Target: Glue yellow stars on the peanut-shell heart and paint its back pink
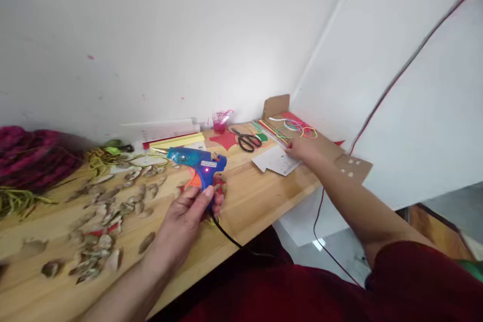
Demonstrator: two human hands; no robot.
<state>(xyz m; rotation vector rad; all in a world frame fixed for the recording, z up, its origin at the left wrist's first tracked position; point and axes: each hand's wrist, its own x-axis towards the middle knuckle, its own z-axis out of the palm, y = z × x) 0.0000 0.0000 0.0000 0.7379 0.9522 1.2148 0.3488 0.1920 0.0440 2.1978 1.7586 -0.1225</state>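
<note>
A blue hot glue gun (196, 161) is in the grip of my left hand (192, 206), its metal nozzle pointing left and a small red light lit on its side. Its black cord hangs down past the table edge. Farther right, my right hand (300, 151) is stretched out over the cardboard, fingers drawn together at the white paper (277, 160) and a bundle of coloured strips (274, 133). What lies between those fingertips is hidden. Black-handled scissors (247, 141) lie between the two hands, beside a red paper piece (224, 140).
Loose brown shell-like pieces (109, 211) spread over the left of the wooden table (241, 201). Dark pink yarn (33, 158) is piled at far left. A pink-stained cup (220, 123) stands by the wall. Coloured cords (298, 128) lie on cardboard (326, 148) in the corner.
</note>
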